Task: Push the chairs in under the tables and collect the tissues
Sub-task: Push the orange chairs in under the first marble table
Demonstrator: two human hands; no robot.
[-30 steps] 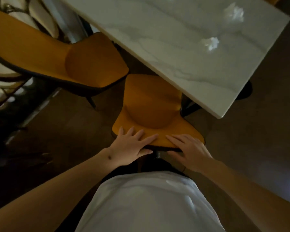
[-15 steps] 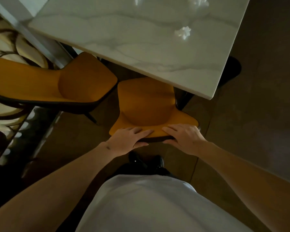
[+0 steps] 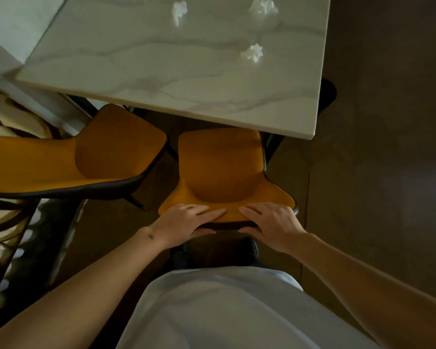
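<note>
Chairs come first: the orange chair (image 3: 219, 172) being handled stands at the near edge of the marble tabletop (image 3: 186, 79), its seat front just tucked beneath that edge while the seat's rear and the backrest stick out toward the person. The step in hand looks like the pushing-in, and it seems only partly done. The next move probably calls for a straight, even shove from both arms toward the tabletop, keeping the chair square so it does not catch the second orange chair (image 3: 91, 159), which sits just to the left of it and is angled away from the tabletop, not yet pushed in.

The left hand (image 3: 186, 220) grips the top of the backrest, fingers laid over the front and thumb curled under the dark rear edge. The right hand (image 3: 269, 222) holds the same edge beside it, likewise wrapped. Both forearms reach forward, wrists close together.

Three crumpled tissues (image 3: 252, 53) lie on the far part of the tabletop, untouched.
</note>
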